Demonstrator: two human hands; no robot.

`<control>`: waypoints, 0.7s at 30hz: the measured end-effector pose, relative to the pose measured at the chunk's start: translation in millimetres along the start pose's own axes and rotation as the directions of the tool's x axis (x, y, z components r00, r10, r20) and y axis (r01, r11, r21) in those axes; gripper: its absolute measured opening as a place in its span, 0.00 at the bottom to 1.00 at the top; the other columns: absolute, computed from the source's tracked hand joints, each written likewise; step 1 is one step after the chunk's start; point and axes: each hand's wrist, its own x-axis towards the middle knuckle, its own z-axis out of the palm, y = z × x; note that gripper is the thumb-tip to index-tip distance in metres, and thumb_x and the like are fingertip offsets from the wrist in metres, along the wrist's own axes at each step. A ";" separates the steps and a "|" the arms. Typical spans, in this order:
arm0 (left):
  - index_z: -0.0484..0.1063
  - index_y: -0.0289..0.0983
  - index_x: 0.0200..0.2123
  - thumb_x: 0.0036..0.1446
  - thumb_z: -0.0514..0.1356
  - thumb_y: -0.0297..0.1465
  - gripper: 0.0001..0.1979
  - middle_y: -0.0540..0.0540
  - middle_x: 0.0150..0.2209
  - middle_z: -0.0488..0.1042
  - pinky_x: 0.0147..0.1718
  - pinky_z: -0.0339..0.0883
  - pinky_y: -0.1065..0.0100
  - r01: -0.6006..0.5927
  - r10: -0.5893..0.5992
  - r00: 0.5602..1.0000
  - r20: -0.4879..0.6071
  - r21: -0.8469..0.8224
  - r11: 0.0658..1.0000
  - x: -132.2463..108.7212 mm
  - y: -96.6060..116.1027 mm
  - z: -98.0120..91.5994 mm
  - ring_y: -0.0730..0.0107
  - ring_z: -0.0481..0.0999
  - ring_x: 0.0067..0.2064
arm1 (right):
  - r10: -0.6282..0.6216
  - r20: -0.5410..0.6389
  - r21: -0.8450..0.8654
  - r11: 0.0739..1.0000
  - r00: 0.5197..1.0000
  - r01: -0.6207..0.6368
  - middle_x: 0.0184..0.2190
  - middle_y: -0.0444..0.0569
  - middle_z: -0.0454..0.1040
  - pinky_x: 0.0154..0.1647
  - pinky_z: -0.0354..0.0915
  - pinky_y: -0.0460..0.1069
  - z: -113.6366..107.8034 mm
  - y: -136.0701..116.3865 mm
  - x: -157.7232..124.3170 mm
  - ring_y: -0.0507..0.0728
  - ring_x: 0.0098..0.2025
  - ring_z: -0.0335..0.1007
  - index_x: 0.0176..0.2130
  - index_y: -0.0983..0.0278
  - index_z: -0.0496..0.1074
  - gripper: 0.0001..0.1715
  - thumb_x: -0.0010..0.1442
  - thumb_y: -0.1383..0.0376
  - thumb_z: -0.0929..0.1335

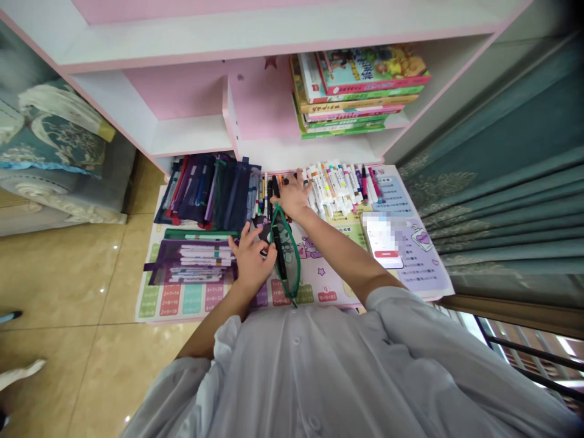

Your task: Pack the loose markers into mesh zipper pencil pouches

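Note:
My left hand point(253, 255) hovers over the desk mat with its fingers apart, holding nothing. It is nearest to a purple mesh pouch point(162, 258) of white markers and to a green-edged mesh pouch point(295, 267), on which a black pen point(280, 255) lies. Beyond it, my right hand point(292, 194) reaches among the pens at the back with spread fingers, touching the left end of a pile of white markers point(331, 185). Dark pens point(270, 198) lie just left of that hand. Its fingertips are partly lost among the pens.
Filled dark blue mesh pouches point(196, 188) lie at the back left. A phone point(382, 240) rests on the printed mat point(319, 292) at right. Stacked books point(356, 97) stand in the pink and white shelf point(274, 36) above. A teal curtain point(515, 158) hangs at right.

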 end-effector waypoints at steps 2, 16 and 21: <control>0.68 0.39 0.19 0.56 0.61 0.33 0.14 0.46 0.52 0.79 0.66 0.38 0.34 0.005 -0.005 1.000 -0.002 0.001 1.000 0.5 0.9 0.1 0.50 0.65 0.66 | 0.018 -0.064 0.074 0.997 0.998 -0.014 0.68 0.59 0.59 0.67 0.40 0.78 -9.0 2.5 -7.7 0.75 0.74 0.37 0.41 0.67 0.80 0.16 0.58 0.59 0.69; 0.68 0.39 0.21 0.56 0.60 0.33 0.12 0.45 0.54 0.78 0.66 0.36 0.35 -0.003 0.003 1.000 0.022 0.007 1.000 0.1 -1.7 0.6 0.48 0.63 0.68 | -0.058 -0.184 0.322 0.940 0.981 0.116 0.66 0.52 0.64 0.67 0.50 0.70 -39.4 9.1 -149.1 0.72 0.74 0.42 0.21 0.62 0.72 0.12 0.53 0.62 0.70; 0.68 0.39 0.21 0.56 0.61 0.33 0.12 0.46 0.53 0.78 0.66 0.35 0.36 -0.015 0.015 1.000 0.007 0.002 1.000 0.5 -4.3 2.2 0.50 0.63 0.67 | -0.054 -0.171 0.288 0.952 0.984 0.102 0.65 0.54 0.65 0.64 0.48 0.75 -21.3 10.7 -169.9 0.74 0.73 0.41 0.19 0.62 0.71 0.12 0.52 0.63 0.70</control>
